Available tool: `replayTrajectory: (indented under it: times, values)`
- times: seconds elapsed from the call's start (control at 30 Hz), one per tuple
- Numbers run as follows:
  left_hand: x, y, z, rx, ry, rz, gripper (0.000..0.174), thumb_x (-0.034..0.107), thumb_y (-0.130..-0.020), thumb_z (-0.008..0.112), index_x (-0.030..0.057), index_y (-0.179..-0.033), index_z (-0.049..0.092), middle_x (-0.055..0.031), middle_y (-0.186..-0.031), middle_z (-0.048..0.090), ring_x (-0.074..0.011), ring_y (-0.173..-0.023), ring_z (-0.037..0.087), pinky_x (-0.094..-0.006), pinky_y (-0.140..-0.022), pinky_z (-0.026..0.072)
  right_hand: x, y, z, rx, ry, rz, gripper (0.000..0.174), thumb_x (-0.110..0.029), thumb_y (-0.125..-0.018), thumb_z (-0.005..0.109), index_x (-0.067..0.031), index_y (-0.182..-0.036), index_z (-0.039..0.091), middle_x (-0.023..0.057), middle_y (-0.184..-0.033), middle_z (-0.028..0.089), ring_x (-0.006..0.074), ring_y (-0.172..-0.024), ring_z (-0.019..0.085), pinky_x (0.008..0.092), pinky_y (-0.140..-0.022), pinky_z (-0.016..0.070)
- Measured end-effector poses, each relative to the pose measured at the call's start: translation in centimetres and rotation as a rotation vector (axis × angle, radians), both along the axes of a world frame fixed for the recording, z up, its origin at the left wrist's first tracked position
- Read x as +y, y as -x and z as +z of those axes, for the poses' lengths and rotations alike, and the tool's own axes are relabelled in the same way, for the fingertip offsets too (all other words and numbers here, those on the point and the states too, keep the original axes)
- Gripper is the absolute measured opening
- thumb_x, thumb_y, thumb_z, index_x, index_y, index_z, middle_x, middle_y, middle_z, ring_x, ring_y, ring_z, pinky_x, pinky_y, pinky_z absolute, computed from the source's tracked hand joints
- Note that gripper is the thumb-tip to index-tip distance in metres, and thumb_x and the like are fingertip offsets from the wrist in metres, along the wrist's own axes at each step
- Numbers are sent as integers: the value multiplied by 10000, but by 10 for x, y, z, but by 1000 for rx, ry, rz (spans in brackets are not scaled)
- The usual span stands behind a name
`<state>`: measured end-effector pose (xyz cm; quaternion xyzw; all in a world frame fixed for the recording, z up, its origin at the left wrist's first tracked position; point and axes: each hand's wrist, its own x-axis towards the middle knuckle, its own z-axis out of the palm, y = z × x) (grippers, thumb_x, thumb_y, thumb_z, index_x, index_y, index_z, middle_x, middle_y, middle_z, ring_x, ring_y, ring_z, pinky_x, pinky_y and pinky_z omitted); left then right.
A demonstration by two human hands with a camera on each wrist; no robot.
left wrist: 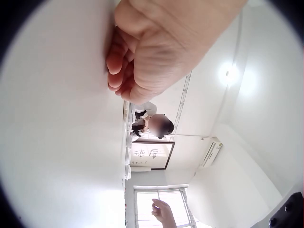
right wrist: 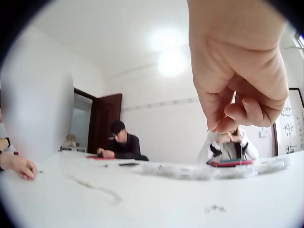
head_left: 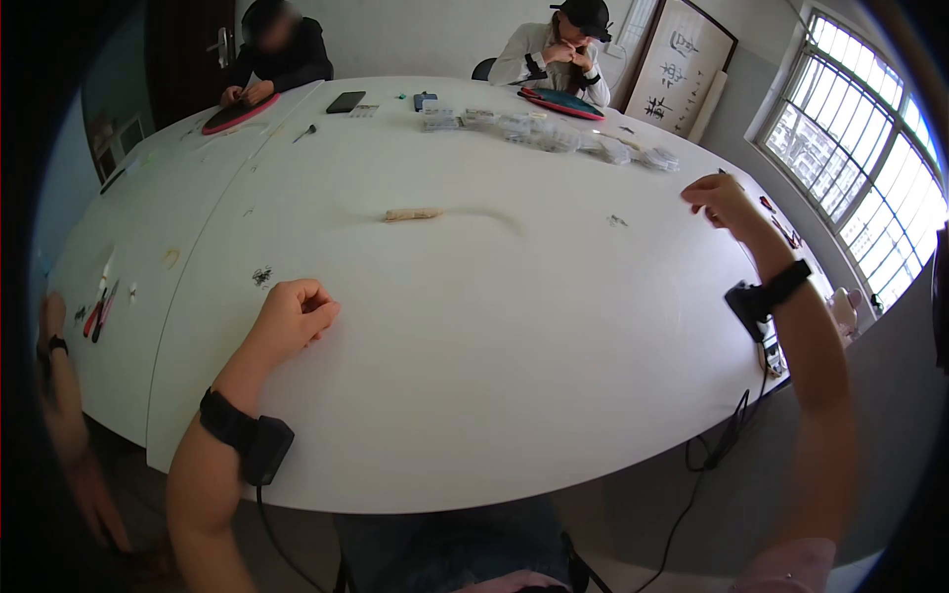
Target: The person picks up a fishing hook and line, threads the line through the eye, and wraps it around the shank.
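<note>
A short tan rod-like piece point(head_left: 413, 213) lies on the white table, with a faint pale strand curving away to its right. My left hand point(head_left: 294, 318) rests on the table nearer to me, fingers loosely curled; nothing shows in it in the left wrist view point(left wrist: 156, 52). Raised above the table's right side, my right hand point(head_left: 720, 203) has thumb and forefinger together. In the right wrist view, a tiny dark tip shows at the fingertips of this hand point(right wrist: 242, 71), too small to identify.
Small dark bits point(head_left: 262, 276) lie beyond my left hand, others point(head_left: 617, 221) right of centre. Clear plastic packs point(head_left: 554, 135) line the far side. Pliers point(head_left: 94, 314) lie at the left. Two people sit opposite with round red-edged pads point(head_left: 560, 103); another person's arm is at far left.
</note>
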<state>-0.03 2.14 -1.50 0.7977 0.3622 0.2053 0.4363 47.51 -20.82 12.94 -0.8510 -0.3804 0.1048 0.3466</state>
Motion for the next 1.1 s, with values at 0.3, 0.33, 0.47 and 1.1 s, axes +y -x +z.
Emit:
replayTrajectory:
  times: [0.3,0.33,0.47,1.1]
  values:
    - [-2,-2,3,37,32,31,156,127,-823,595,24,-716,548,-1,-593,542,-56,-492,484,-203,-431,390,79,-37,-106,42,150,-12,106,-117,-657,666,-20,-698,660,40,-586,571,113,-442,467,246,-352,298]
    - [-2,-3,4,36,38,29,155,127,-822,595,25,-715,550,1,-594,540,-56,-494,484,-202,-432,389,82,-40,-109,44,149,-10,106,-117,-657,666,-20,-698,660,40,-586,571,113,-442,467,246,-352,298]
    - [-2,-3,4,33,46,30,159,131,-822,595,25,-711,553,4,-594,537,-55,-498,483,-203,-431,387,83,-44,-111,57,152,0,140,-138,-685,679,-26,-769,671,45,-655,598,127,-493,523,245,-370,309]
    - [-1,0,-1,13,7,2,155,128,-825,583,19,-722,547,2,-603,541,-58,-511,494,-207,-446,399,-7,34,-68,436,755,427,199,-20,-769,554,-9,-947,642,63,-957,645,152,-892,601,306,-682,507]
